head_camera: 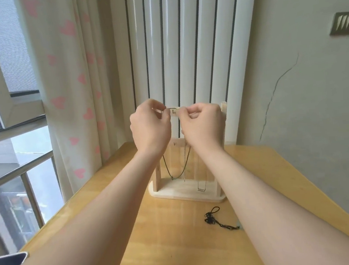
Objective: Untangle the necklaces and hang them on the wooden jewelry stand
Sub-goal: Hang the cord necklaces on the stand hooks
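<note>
A single dark letter, seemingly an "L", stands on the top bar of the wooden jewelry stand, at the centre of the frame. Lower down, a hanging pendant looks like lettering but is too small to read.

Pink-hearted curtain, black tangled necklace

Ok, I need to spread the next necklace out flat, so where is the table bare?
Bare wood lies between the forearms, before the stand's base and left of the tangled black necklace. The table right of the right forearm, up to the wall, is free too. Crowded: the stand's top bar, where left hand and right hand pinch a silver chain.
</note>
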The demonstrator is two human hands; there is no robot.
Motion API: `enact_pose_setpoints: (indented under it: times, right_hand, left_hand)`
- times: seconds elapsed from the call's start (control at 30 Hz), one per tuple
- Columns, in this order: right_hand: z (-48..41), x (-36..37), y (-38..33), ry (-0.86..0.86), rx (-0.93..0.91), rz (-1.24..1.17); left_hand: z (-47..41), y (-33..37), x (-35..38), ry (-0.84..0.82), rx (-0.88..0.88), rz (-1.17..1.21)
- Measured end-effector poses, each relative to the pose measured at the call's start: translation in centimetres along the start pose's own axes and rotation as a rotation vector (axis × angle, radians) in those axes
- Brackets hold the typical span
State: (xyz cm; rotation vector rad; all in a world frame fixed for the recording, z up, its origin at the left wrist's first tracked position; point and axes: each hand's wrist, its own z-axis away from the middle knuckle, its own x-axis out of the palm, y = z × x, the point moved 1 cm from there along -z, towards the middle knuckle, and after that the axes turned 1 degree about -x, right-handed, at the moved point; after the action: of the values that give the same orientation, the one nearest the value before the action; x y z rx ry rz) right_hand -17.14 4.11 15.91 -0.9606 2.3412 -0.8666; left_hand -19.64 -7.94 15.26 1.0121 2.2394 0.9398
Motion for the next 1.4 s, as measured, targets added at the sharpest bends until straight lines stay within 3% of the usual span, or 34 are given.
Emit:
enact_pose_setpoints:
  times: [0.37, 0.5, 0.73, 1.03, 1.2, 1.4]
  right_hand:
    - [-0.3, 2.7, 1.3, -0.001, -0.004, 0.142]
    - [0.7, 3.0, 2.1, -0.074, 0.108, 0.106]
    - [2.0, 1.0, 2.5, -0.085, 0.1, 0.092]
    - [6.3, -4.7, 8.2, -0.123, 0.151, 0.139]
    - [9.6, -8.4, 12.9, -0.236, 0.169, 0.234]
    - [12.3, -10.9, 15.2, -0.573, 0.083, 0.364]
  left_hand:
    - [-1.1, -1.2, 1.1, -0.074, 0.133, -0.146]
    - [-0.1, -1.9, 1.2, -0.114, 0.08, -0.156]
    - [0.8, -2.1, 0.9, -0.153, -0.025, -0.158]
    - [5.7, -2.7, -1.2, -0.122, 0.008, -0.168]
    - [11.7, -4.4, -0.2, -0.359, 0.107, -0.14]
    - [17.2, -7.0, 1.3, -0.622, 0.136, -0.271]
